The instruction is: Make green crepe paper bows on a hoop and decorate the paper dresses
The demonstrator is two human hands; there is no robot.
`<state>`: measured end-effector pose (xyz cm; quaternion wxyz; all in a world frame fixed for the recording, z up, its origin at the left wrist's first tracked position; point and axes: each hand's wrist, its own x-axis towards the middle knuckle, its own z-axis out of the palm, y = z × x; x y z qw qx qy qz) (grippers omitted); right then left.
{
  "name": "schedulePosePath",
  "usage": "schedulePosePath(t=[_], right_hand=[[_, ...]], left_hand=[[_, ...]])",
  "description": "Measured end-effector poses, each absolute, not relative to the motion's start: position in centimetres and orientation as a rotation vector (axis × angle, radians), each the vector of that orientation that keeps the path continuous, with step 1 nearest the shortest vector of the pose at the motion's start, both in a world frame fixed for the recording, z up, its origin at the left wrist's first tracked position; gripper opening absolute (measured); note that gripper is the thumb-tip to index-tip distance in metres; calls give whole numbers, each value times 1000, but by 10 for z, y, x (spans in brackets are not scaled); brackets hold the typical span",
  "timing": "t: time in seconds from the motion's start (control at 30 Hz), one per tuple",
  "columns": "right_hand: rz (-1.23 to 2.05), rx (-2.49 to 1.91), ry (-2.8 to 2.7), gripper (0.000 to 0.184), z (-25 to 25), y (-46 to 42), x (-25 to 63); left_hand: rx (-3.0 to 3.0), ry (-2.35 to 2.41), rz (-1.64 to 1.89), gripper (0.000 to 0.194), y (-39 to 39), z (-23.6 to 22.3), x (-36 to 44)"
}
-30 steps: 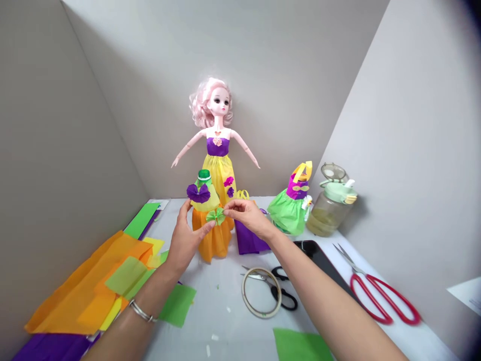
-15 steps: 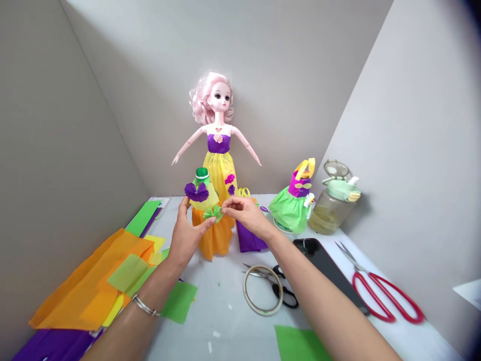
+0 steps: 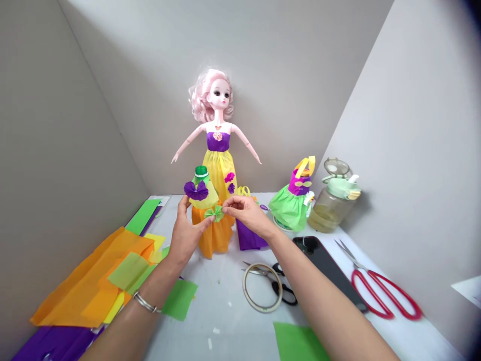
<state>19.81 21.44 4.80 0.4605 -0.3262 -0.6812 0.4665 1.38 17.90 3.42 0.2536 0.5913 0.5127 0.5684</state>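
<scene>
Left hand (image 3: 187, 234): grip partly open around the dressed bottle (image 3: 206, 197), fingers at its side, thumb at the lower edge of the green bow (image 3: 214, 214)
Right hand (image 3: 246, 214): grip pinched, thumb and forefinger on the bow's right edge
Green bow: against the front of the orange skirt (image 3: 213, 240), below the purple bow (image 3: 196, 190)
Dressed bottle: upright, in front of the doll (image 3: 218, 143) in purple and yellow
Surface (image 3: 210, 301), middle: tape roll (image 3: 245, 296) overlapping black-handled scissors (image 3: 287, 295)
Surface, right: phone (image 3: 323, 265) beside red-handled scissors (image 3: 394, 296); green-skirted bottle (image 3: 289, 208) near the drink jug (image 3: 329, 208)
Surface, left: overlapping orange sheets (image 3: 90, 281), with green, yellow and purple ones
</scene>
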Motion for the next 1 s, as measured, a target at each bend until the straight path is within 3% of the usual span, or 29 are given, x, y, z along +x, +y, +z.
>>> schedulePosePath(t=[0.57,1.0], right_hand=[[1086,-831,-1663,16,40,218,190],[1009,-863,-1657,13,35,219,186]], left_hand=[[1610,1387,1551,75,181,34,13],[1556,1359,1568,62,185,36,23]])
